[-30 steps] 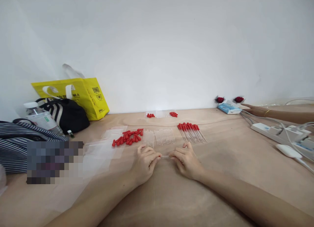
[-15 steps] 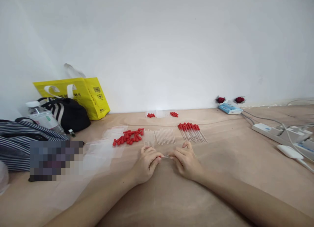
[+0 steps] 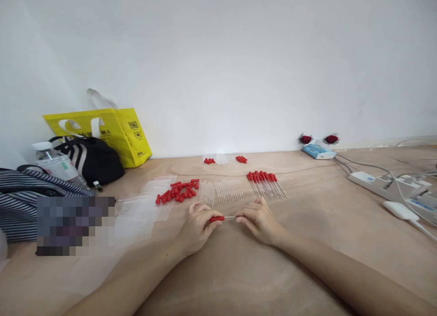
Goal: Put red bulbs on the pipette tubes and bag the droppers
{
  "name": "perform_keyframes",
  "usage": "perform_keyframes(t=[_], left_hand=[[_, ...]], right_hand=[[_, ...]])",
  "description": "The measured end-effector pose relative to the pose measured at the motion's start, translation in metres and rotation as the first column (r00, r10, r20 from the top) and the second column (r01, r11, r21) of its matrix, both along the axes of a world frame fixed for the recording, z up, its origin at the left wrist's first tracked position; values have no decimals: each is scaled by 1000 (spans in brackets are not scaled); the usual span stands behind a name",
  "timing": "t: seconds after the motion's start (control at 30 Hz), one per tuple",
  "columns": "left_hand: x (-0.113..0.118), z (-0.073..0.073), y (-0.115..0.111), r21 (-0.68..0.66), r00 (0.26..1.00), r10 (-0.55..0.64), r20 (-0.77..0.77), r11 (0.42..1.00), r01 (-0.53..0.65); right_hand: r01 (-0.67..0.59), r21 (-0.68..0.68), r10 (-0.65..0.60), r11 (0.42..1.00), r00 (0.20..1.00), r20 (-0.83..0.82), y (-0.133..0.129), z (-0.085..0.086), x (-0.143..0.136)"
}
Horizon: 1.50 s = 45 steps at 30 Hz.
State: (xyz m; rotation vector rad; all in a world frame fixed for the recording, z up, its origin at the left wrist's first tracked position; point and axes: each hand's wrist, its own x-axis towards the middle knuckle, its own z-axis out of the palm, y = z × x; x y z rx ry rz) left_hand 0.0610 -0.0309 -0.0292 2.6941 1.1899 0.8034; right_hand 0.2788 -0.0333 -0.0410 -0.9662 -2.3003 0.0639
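My left hand (image 3: 201,225) pinches a red rubber bulb (image 3: 216,219) between thumb and fingers. A thin clear dropper tube (image 3: 230,218) runs out of the bulb's open end to my right hand (image 3: 257,221), whose fingertips are closed on its other end. Bulb and tube lie in one line, roughly level, above the table. Loose red bulbs (image 3: 179,191) are heaped beyond my left hand. Bare tubes (image 3: 228,190) lie in a row beside them, and assembled droppers (image 3: 266,184) with red bulbs lie past my right hand.
Clear plastic bags (image 3: 143,216) lie at left, near a striped bag (image 3: 17,202), a bottle (image 3: 56,163), a black bag (image 3: 99,161) and a yellow bag (image 3: 136,143). A power strip (image 3: 372,181) with cables and a blue tissue pack (image 3: 319,152) are at right.
My left fingers have shifted back to the left, so the red bulb they covered now shows. My right hand stays nearly where it was on the tube.
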Motion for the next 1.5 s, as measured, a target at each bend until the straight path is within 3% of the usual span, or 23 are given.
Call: perform_keyframes(t=[0.1, 0.33, 0.67, 0.8, 0.93, 1.07, 1.3, 1.5], left_hand=[[-1, 1, -1, -6, 1000, -12, 6, 1000, 12], [6, 3, -5, -56, 999, -40, 21, 998, 41], [4, 1, -4, -111, 1000, -12, 11, 994, 13], [1, 1, -1, -70, 996, 86, 18, 994, -84], [-5, 0, 4, -42, 973, 229, 36, 973, -228], [-7, -1, 5, -56, 974, 227, 0, 972, -227], [-5, 2, 3, -84, 979, 198, -49, 976, -202], [-6, -1, 3, -87, 982, 183, -48, 979, -187]], right_hand=[[-67, 17, 67, 998, 998, 15, 1, 0, 5], [-18, 115, 16, 993, 1000, 17, -4, -5, -1], [-25, 49, 24, 998, 999, 22, -5, -1, -3], [116, 67, -120, 991, 991, 60, 2, 4, 4], [442, 35, -443, 896, 896, 18, 30, 3, 16], [638, 15, -638, 770, 769, 39, 62, 1, 16], [799, -88, -769, 595, 598, 226, 84, 6, -10], [809, -92, -774, 580, 583, 248, 87, 7, -12]])
